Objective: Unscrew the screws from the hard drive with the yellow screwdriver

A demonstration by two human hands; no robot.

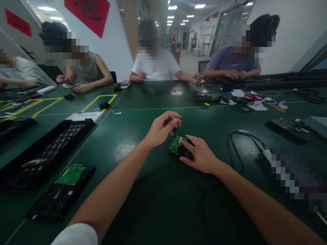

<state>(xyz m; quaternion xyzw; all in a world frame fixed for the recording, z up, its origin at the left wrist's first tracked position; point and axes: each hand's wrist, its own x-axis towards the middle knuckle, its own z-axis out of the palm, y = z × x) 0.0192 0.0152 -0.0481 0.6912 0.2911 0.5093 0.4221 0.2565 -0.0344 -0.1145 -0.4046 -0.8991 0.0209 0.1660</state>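
A small hard drive with a green circuit board lies on the green table in front of me. My left hand is closed around a short screwdriver with a yellow and black handle, held upright over the drive's far edge. I cannot make out whether its tip touches the board. My right hand grips the drive from the right, with the fingers over its top and the thumb at the near edge. Part of the drive is hidden under that hand.
At left are a long black tray and another drive with a green board. To the right lie a black cable, another circuit-board unit and cluttered cords with gloves. Several people sit across the table.
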